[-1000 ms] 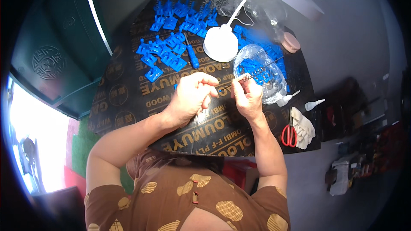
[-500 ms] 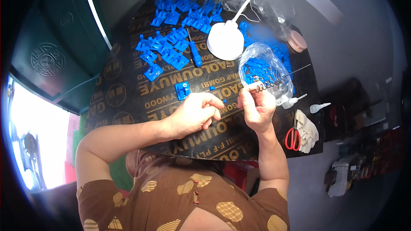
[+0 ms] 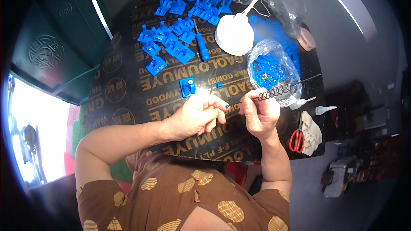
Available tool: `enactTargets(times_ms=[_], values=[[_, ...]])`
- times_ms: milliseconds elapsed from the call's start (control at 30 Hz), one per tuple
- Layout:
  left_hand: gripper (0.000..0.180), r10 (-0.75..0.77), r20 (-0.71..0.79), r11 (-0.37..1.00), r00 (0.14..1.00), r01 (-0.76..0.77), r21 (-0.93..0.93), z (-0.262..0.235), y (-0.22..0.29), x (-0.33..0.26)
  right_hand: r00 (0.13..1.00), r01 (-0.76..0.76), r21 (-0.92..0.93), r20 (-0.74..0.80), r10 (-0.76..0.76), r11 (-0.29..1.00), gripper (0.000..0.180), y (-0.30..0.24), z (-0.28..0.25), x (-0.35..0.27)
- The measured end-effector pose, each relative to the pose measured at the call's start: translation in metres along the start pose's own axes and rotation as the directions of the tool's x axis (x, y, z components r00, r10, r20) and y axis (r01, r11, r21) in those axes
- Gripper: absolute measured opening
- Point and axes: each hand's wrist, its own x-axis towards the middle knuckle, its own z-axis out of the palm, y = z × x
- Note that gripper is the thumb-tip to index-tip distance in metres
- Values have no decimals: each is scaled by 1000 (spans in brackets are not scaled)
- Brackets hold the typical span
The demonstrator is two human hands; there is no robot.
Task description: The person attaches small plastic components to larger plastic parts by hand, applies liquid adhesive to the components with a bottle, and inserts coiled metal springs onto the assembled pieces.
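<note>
My right hand (image 3: 262,117) pinches a dark coiled spring (image 3: 274,93) whose long straight wire end points out to the right. A few centimetres to its left, my left hand (image 3: 200,115) has curled fingers, with a tiny blue plastic piece (image 3: 227,106) at its fingertips. Just beyond the left hand, a blue base part (image 3: 187,87) with a raised round stud rests on the black board. Another small blue piece (image 3: 218,85) lies between that base and a clear plastic bag (image 3: 274,48) of small blue parts. The exact fingertip contact on the tiny piece is hard to make out.
Several blue assemblies (image 3: 171,45), some bearing springs, stand at the back left beside a blue-handled screwdriver (image 3: 202,47). A white lamp (image 3: 234,35) overhangs the middle. To the right lie red-handled scissors (image 3: 296,141), a pale cloth (image 3: 312,134) and small white bottles (image 3: 325,110).
The view has shifted slightly, moving the table things right in the picture. Both hands keep their holds, and the spring now lies more level beside the bag.
</note>
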Motion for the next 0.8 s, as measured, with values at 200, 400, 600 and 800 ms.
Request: enactTargets(times_ms=[200, 400, 600, 800], values=[[25, -38, 22, 990, 999, 40, -134, -6, -7, 3, 998, 49, -32, 29, -48, 998, 6, 3, 5, 0], [22, -64, 23, 979, 998, 67, -191, -11, -10, 6, 998, 53, 13, 28, -53, 999, 7, 6, 11, 2], [21, -60, 17, 976, 998, 62, -209, -12, -14, 7, 993, 87, 14, 78, -87, 996, 3, 11, 11, 0], [21, -56, 31, 979, 998, 61, -194, -12, -15, 7, 991, 111, -25, 72, -109, 994, 5, 12, 12, 1]])
